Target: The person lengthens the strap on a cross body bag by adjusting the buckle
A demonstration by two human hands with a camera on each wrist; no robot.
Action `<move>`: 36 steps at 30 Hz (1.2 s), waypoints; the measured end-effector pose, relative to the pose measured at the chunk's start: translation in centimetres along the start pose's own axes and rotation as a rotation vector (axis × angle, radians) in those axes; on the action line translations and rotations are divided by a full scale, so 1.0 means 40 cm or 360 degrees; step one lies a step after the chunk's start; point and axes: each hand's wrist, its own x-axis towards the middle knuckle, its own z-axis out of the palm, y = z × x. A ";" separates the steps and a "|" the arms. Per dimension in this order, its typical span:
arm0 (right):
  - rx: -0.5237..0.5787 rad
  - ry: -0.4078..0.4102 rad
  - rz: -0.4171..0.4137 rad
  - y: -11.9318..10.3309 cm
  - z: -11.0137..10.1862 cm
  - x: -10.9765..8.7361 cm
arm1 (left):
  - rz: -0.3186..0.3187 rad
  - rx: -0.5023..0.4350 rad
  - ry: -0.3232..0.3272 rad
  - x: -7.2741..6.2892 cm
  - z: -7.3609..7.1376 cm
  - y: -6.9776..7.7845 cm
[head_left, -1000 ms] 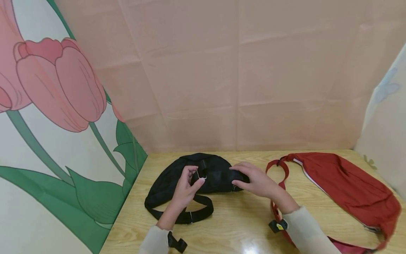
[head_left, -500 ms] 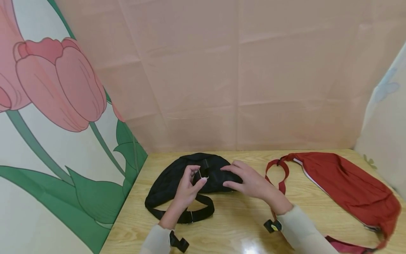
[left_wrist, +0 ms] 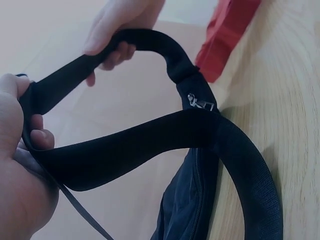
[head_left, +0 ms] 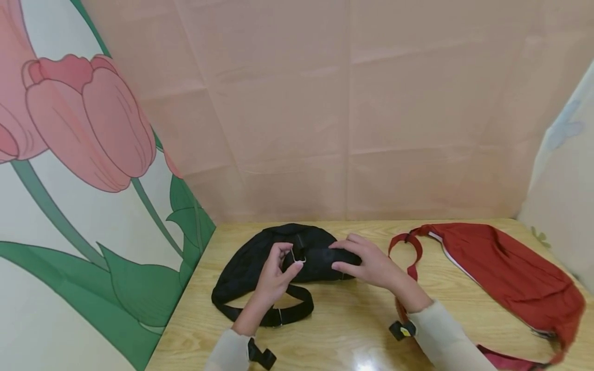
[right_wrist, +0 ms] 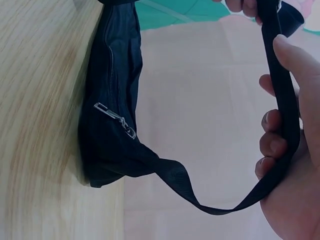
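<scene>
A black waist bag [head_left: 250, 257] lies on the table, its zip and metal puller [right_wrist: 116, 119] showing in the right wrist view. In the head view my left hand [head_left: 273, 275] pinches the bag's black strap at a metal strap buckle [head_left: 303, 260]. The strap [left_wrist: 125, 150] is lifted off the table and bends sharply at that hand. To its right, my right hand [head_left: 368, 262] holds another stretch of strap [right_wrist: 286, 105], which lies along the palm with fingers and thumb around it. From there the strap sags back to the bag's end.
On the right lies a red waist bag [head_left: 506, 268] with its red strap [head_left: 412, 252] looped toward my right forearm. A black strap loop [head_left: 297, 312] rests on the wooden table [head_left: 334, 330]. Pink cloth [head_left: 287, 129] hangs behind; a tulip-printed panel [head_left: 93, 123] stands left.
My right hand has moved left along the strap toward my left hand, then slightly back right. The left hand has shifted a little right, still pinching the strap. Both bags stay in place.
</scene>
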 end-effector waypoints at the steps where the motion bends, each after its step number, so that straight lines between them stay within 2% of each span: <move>1: 0.0006 0.0002 -0.0001 0.001 0.000 -0.002 | 0.0000 -0.0005 -0.0001 0.000 0.000 0.000; 9: 0.0053 -0.0019 0.0044 0.009 -0.005 -0.012 | 0.0032 -0.0019 -0.0025 -0.001 -0.002 -0.001; 21: 0.0176 -0.0071 0.0105 0.031 -0.008 -0.021 | 0.0007 0.0017 -0.0018 -0.003 -0.006 0.002; 36: 0.0158 -0.0088 0.0113 0.046 -0.014 -0.030 | 0.0000 0.0028 -0.0002 -0.004 -0.006 0.000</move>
